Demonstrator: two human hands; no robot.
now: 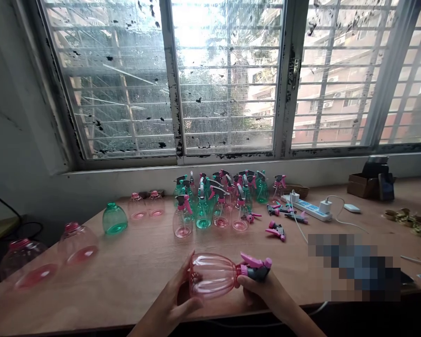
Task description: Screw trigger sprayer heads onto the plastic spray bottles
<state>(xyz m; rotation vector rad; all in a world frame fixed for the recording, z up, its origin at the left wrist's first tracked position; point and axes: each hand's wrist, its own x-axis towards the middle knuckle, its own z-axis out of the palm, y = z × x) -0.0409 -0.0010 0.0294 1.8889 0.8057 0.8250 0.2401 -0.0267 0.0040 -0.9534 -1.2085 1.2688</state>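
A clear pink spray bottle (214,275) lies sideways in front of me, just over the near part of the table. My left hand (177,295) is wrapped around its base, thumb beneath and fingers behind. At the neck, my right hand (263,292) grips the pink and black spray head (256,267), which sits on the bottle's mouth. Whether the head is screwed tight I cannot tell. Part of the right fingers is hidden behind the bottle neck. Loose spray heads (276,230) in pink and black lie beyond my right hand.
Several pink and green bottles with spray heads (203,210) stand grouped by the window wall. Headless bottles, among them a green bottle (115,219) and a pink bottle (77,243), stand at left. A white power strip (310,208), cables and a cardboard box (363,186) occupy the right.
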